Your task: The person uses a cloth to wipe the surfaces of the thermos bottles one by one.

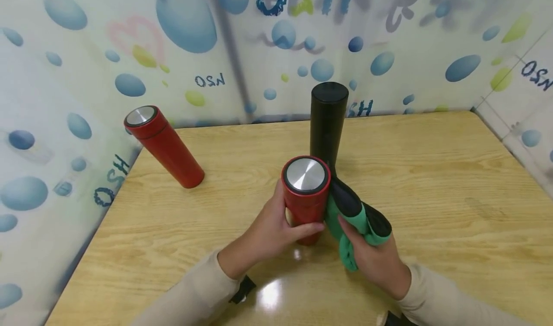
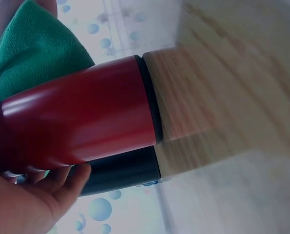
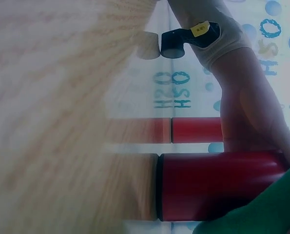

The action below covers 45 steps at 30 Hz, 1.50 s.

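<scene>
My left hand (image 1: 270, 230) grips a red thermos flask (image 1: 306, 208) with a silver-topped lid, its thumb across the near side. The flask's black base (image 2: 152, 100) meets the table in the left wrist view. My right hand (image 1: 376, 263) holds a folded green cloth (image 1: 334, 215) with black parts, bunched between thumb and fingers. In the left wrist view the green cloth (image 2: 40, 51) lies along the flask's side. Just behind the gripped flask stands a black flask (image 1: 327, 124). Most of the right hand's fingers are hidden by the cloth.
Another red thermos flask (image 1: 168, 146) stands at the left of the glossy wooden table (image 1: 432, 172). A patterned wall sheet (image 1: 259, 76) borders the table's back and sides. Black wrist straps (image 1: 244, 288) show beneath the beige sleeves (image 1: 198, 285).
</scene>
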### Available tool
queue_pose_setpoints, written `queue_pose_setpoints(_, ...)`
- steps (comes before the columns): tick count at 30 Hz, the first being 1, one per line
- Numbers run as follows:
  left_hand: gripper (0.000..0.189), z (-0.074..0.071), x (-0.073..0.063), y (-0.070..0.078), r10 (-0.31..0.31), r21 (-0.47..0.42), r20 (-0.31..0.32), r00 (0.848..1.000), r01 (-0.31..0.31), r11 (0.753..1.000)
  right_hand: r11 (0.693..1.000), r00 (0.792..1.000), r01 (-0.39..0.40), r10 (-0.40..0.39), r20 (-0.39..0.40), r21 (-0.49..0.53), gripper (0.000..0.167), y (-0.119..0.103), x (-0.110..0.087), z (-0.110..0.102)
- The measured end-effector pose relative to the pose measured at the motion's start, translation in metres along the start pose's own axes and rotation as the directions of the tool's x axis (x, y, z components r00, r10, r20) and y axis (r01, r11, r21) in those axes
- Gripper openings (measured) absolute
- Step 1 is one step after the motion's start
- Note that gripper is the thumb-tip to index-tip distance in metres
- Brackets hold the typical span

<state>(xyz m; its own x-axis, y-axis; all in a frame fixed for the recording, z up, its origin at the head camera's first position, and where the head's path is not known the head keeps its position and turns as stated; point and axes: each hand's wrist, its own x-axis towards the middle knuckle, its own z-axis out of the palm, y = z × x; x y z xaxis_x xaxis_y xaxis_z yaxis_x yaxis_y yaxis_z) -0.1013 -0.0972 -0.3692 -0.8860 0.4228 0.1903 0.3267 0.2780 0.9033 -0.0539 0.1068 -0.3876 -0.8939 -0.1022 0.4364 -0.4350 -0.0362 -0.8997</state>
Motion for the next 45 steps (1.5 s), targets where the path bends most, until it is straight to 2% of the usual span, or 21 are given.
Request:
queue_pose_setpoints(2, 0.098, 0.0011, -0.0001, -0.0004, -0.015, 0.002, -0.005, 1.000, 0.015, 1.000, 1.000, 1.000, 0.003, -0.003, 0.005, 0.007, 0.051, 0.0007, 0.0000, -0.0007)
queue_pose_setpoints(5, 0.099, 0.0020, -0.0002, -0.0011, -0.029, 0.005, -0.019, 0.999, 0.030, 1.000, 0.999, 0.999, -0.039, 0.039, 0.009, -0.015, 0.048, -0.0004, 0.0004, -0.0013)
queue_pose_setpoints(12, 0.100, 0.0007, 0.0014, 0.0000, -0.013, 0.015, -0.032, 0.999, 0.014, 1.000, 0.983, 0.989, -0.148, 0.150, 0.011, -0.112, 0.043, -0.0035, 0.0029, -0.0021)
queue_pose_setpoints(14, 0.101, 0.0007, 0.0015, 0.0005, -0.011, 0.015, -0.032, 0.999, 0.012, 1.000, 0.981, 0.986, -0.163, 0.166, 0.017, -0.105, 0.043, -0.0036, 0.0035, -0.0020)
queue_pose_setpoints(17, 0.100, 0.0004, 0.0016, 0.0006, -0.007, 0.010, -0.031, 0.999, 0.008, 1.000, 0.984, 0.987, -0.160, 0.161, 0.009, -0.083, 0.043, -0.0036, 0.0039, -0.0017)
queue_pose_setpoints(26, 0.092, -0.0006, 0.0045, -0.0002, 0.020, 0.001, -0.001, 1.000, -0.020, 1.000, 0.997, 0.998, -0.066, 0.066, 0.005, -0.031, 0.045, -0.0050, 0.0034, -0.0029)
queue_pose_setpoints(31, 0.084, -0.0009, 0.0031, 0.0001, 0.013, 0.019, -0.001, 1.000, -0.013, 1.000, 0.994, 0.996, -0.092, 0.093, 0.007, -0.066, 0.044, -0.0070, 0.0035, -0.0026)
queue_pose_setpoints(38, 0.089, -0.0009, 0.0032, 0.0000, -0.009, -0.010, -0.013, 1.000, 0.009, 1.000, 0.978, 0.985, -0.162, 0.168, 0.037, -0.130, 0.042, -0.0061, 0.0042, -0.0008)
queue_pose_setpoints(45, 0.093, 0.0008, 0.0019, -0.0007, -0.011, -0.021, -0.019, 1.000, 0.010, 1.000, 0.987, 0.989, -0.127, 0.134, 0.068, -0.095, 0.047, -0.0008, 0.0032, 0.0001)
